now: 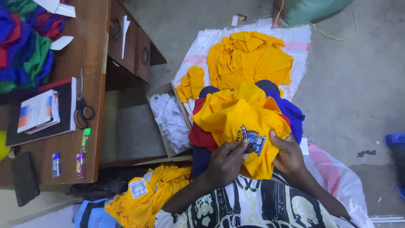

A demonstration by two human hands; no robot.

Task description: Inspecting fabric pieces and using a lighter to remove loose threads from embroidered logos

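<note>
A bare grey concrete floor stretches across the far and right of the scene, offering the widest open room. At left, a brown wooden desk with a straight near edge carries a crumpled heap of blue, green and red cloth, a dark flat book with papers on top, black-handled metal scissors and three small plastic lighters. A white woven sack with pink stripes lies spread on the floor, bearing a rumpled pile of yellow cotton shirts. Between desk and sack, an open cardboard box holds white paper scraps. A second heap of yellow shirts sits near left, one showing a white square patch. On the seated person's lap lies the soft yellow cotton shirt with a blue shield crest, over red and blue cloth. The left hand has its fingers curled tight, pinching the crest's edge. The right hand grips the shirt's right side, fingers folded under, thumb on top.
</note>
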